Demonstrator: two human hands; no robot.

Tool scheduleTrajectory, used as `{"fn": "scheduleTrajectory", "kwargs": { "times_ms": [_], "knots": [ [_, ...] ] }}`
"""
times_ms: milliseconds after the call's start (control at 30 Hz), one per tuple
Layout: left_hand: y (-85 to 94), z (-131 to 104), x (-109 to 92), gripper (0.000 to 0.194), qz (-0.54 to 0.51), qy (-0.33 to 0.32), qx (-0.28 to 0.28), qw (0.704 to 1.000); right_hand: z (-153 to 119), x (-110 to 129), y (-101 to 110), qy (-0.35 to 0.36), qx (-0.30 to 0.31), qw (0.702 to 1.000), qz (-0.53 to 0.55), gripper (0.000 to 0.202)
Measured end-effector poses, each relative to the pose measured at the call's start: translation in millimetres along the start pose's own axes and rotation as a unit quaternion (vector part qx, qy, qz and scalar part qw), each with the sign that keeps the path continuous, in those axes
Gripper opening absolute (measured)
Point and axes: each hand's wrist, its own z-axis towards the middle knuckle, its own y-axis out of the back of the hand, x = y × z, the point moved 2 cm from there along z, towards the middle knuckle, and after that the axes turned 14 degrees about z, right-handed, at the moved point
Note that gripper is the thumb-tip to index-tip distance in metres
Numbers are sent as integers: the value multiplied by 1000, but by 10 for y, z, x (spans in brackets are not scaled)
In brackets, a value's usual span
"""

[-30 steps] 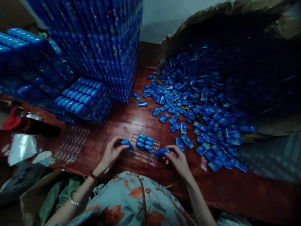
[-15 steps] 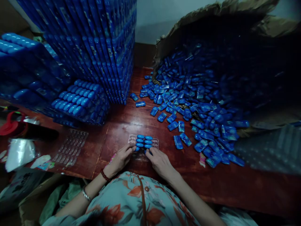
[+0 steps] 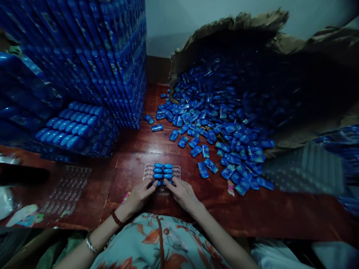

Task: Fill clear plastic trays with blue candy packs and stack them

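A clear plastic blister tray [image 3: 148,171] lies on the table in front of my body, its cavities in rows. Shiny blue oval packets [image 3: 158,170] fill the middle two columns of its upper rows; the outer cavities hold none. At the third row, my left hand [image 3: 141,193] has its thumb and fingertips on a blue packet on the left. My right hand [image 3: 183,192] holds its fingertips on the blue packet beside it. Both hands have curled fingers, which partly cover these two packets and the tray's lower part.
Loose blue packets [image 3: 203,170] spill from a torn cardboard box [image 3: 207,31] on the right. Tall stacks of filled trays [image 3: 112,67] stand at left, with a lower stack [image 3: 66,129] before them. Clear trays [image 3: 67,190] lie left; a grey tray stack [image 3: 308,172] leans right.
The view has turned to the right, so everything appears further left. My fingertips have come closer together over the third row, where the two blue packets now lie side by side.
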Motion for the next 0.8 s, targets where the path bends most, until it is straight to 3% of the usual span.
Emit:
{"fn": "scheduleTrajectory", "kwargs": {
  "times_ms": [200, 333, 400, 467, 533, 567, 667, 733, 800],
  "knots": [
    [39, 156, 57, 31, -2, -27, 60, 998, -15, -50, -85, 16, -39, 999, 11, 45],
    [84, 117, 67, 31, 55, -50, -11, 997, -69, -111, -55, 32, -56, 997, 31, 42],
    [135, 135, 108, 29, 51, -31, -54, 997, -94, -253, 29, 11, -112, 992, 56, 39],
    [182, 261, 204, 24, 11, 27, -83, 996, -85, -499, 171, -75, -206, 973, 76, 35],
    [178, 530, 350, 23, -35, 106, -85, 990, -33, -799, 334, -203, -278, 936, 75, 34],
    [147, 715, 433, 23, -50, 144, -70, 986, 11, -945, 405, -267, -285, 918, 68, 37],
    [-56, 1392, 654, 23, -55, 194, 21, 979, 180, -1285, 532, -413, -206, 886, 38, 52],
    [-246, 1834, 753, 34, -24, 183, 116, 976, 283, -1404, 545, -450, -145, 880, 42, 57],
    [-415, 2184, 813, 49, -14, 176, 156, 972, 350, -1460, 530, -450, -126, 882, 61, 54]
  ]
}}
